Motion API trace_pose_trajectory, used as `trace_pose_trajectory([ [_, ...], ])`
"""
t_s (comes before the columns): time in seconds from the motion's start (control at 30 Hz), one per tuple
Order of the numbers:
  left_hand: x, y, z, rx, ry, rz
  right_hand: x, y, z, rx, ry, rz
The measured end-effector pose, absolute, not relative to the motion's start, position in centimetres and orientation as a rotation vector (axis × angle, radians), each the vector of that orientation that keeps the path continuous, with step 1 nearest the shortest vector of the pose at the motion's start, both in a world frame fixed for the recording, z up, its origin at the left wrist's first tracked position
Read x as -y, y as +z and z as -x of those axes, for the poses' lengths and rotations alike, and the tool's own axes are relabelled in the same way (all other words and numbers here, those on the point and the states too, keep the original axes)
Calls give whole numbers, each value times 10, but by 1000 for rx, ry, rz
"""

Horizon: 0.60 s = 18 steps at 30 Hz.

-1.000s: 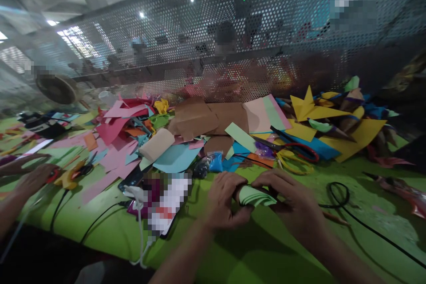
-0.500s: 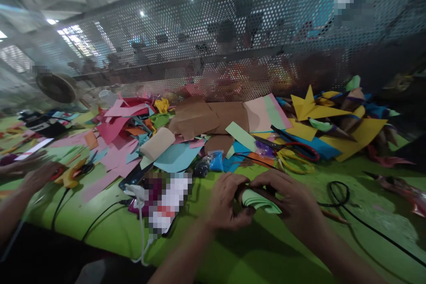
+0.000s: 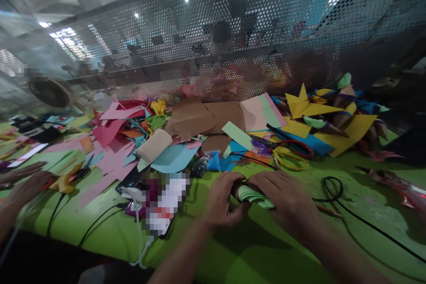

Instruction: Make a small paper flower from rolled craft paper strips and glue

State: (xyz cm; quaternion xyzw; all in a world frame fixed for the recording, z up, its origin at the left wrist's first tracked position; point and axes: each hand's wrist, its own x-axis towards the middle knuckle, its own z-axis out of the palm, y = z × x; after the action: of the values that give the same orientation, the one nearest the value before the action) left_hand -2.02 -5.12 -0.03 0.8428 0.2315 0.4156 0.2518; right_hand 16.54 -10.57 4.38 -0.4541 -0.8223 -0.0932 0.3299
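Observation:
A curved stack of light green paper sheets [image 3: 254, 197] is bent between my two hands, above the green tabletop [image 3: 246, 248]. My left hand [image 3: 224, 199] grips its left end, with the thumb below and the fingers curled over the top. Over the right end, my right hand [image 3: 282, 193] is closed, its fingers bent across the upper side. Part of the stack is hidden behind my fingers. Just beyond my hands lie scissors with red handles [image 3: 294, 145] and a small bag with blue contents [image 3: 213, 160].
Colored paper scraps [image 3: 116, 159], brown paper [image 3: 226, 115] and yellow paper stars [image 3: 304, 104] heap along a perforated metal screen [image 3: 186, 49]. A phone [image 3: 169, 202] with cables lies left. A glue gun [image 3: 396, 186] lies right. Another person's hand [image 3: 31, 188] rests near a yellow tool [image 3: 68, 182].
The view has shifted slightly to the right. My right-hand fingers have flattened over the paper stack, covering more of it, while my left hand keeps its grip.

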Motion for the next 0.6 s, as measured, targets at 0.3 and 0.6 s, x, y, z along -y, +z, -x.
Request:
trace_pose_trajectory([
  [0.3, 52, 1, 22, -631, 1113, -2279, 106, 40, -166, 2070, -130, 1203],
  [0.6, 53, 0, 21, -620, 1050, -1993, 102, 38, -161, 1840, 337, 1387],
])
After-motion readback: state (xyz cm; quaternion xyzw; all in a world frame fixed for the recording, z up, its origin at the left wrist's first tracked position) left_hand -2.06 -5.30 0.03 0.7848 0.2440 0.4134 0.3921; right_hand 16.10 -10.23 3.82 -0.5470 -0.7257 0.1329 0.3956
